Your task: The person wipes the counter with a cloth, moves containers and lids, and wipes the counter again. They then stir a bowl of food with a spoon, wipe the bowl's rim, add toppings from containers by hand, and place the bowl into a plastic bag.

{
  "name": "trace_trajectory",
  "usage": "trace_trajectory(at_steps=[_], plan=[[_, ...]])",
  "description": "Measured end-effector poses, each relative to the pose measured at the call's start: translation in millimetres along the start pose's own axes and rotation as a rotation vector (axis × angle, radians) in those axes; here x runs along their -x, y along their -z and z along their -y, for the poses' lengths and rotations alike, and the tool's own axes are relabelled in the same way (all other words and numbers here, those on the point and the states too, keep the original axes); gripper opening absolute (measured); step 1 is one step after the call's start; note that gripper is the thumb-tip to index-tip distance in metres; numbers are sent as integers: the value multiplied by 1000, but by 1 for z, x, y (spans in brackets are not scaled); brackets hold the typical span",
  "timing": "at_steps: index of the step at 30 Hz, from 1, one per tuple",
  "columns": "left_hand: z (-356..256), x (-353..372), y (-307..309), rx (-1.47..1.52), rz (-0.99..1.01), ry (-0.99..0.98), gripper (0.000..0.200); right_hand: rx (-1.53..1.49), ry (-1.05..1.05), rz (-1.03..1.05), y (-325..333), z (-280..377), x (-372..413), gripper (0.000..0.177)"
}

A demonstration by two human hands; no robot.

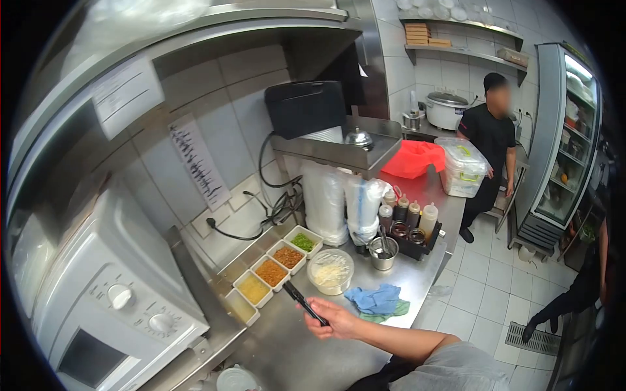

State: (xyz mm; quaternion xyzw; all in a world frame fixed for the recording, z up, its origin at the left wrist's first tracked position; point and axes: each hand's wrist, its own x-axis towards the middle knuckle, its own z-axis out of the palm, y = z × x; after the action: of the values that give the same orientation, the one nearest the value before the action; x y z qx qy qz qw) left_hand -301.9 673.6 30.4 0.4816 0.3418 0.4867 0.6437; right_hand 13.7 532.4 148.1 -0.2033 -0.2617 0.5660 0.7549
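Note:
My right hand [332, 319] is closed around a slim black object [300, 298], held diagonally over the steel counter [280, 352]; it looks like a marker or a handle. Just beyond its tip stands a row of small white trays with yellow bits [254, 289], brown crumbs [270, 272], reddish-brown bits [289, 257] and chopped green bits [302, 242]. A round clear tub [330, 271] of pale shreds is behind my hand. Blue and green cloths [377, 300] lie to the right of the tub. My left hand is out of view.
A white microwave [117, 287] fills the left. Behind the tub are plastic-wrapped stacks [324, 205], a metal cup [383, 252] with utensils and a black caddy [415, 244] of bottles. One person [490, 143] stands beyond the counter; another person's leg [561, 296] shows at right.

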Motion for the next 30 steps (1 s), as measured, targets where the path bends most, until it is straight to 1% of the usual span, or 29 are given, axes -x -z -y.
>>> trace_trajectory(at_steps=[1,3,5,8,9,10,12,14,16,17,19,20,22,23,26,27,30], plan=[[4,6,-16,-30,49,22,31,-17,32,20,4,13,4,33],[12,16,-45,-89,150,68,29,24,78,-20,16,30,15,36],[11,27,-78,-133,200,133,27,85,149,-58,27,52,30,43],[16,41,-127,-165,256,182,26,113,197,-139,55,91,62,47],[24,43,-140,-174,285,188,26,98,234,-114,74,103,70,45],[32,45,-152,-182,312,195,26,128,315,-121,89,116,81,50],[39,51,-186,-223,382,194,26,255,355,-205,119,151,104,51],[41,63,-218,-242,414,190,26,612,433,-395,123,200,126,51],[51,70,-251,-226,457,162,25,725,532,-556,132,245,150,42],[65,67,-258,-385,527,55,30,742,621,-612,135,268,162,36],[101,43,-281,-602,470,-288,48,762,808,-730,156,310,187,27],[109,35,-287,-710,427,-458,58,763,899,-785,170,327,197,24],[83,22,-331,-345,298,158,63,706,1022,-799,180,351,212,23],[73,14,-348,-145,227,453,65,677,1032,-803,186,360,218,22],[93,-27,-362,148,361,558,67,646,1017,-795,213,379,222,20],[95,-32,-372,147,322,584,64,676,1002,-813,225,384,218,19],[116,-40,-388,155,350,538,58,911,905,-911,258,395,196,18]])
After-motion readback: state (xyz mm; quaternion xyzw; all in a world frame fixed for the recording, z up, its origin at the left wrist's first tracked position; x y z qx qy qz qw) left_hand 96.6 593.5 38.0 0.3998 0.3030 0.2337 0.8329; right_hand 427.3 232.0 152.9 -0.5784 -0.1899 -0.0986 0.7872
